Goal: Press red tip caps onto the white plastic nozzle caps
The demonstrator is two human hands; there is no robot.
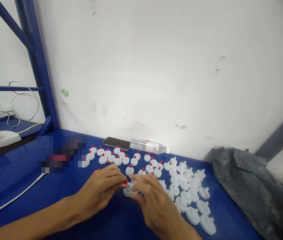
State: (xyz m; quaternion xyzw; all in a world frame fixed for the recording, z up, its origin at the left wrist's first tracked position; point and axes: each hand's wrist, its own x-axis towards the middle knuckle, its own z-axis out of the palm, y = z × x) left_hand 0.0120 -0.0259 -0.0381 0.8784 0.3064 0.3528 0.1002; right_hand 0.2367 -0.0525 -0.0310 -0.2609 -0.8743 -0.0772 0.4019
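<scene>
In the middle of the head view my left hand (pixel 103 186) pinches a small red cap (pixel 125 182) between thumb and fingertips. Facing it, my right hand (pixel 153 198) grips a round white plastic lid with a narrow spout (pixel 127 191). The cap is close to the spout; whether they touch is hidden by my fingers. Behind my hands stand several white lids with red caps on their spouts (pixel 103 159). Past my right hand lie several white lids with bare spouts (pixel 192 215). A few red pieces show beside my left hand, partly covered.
The blue tabletop (pixel 76 220) meets a white wall. A phone (pixel 116 143) and a clear plastic bottle (pixel 148 146) lie at the back. On the right is a dark plastic bag (pixel 251 186). A white cable (pixel 14 200) and a pixelated patch are on the left.
</scene>
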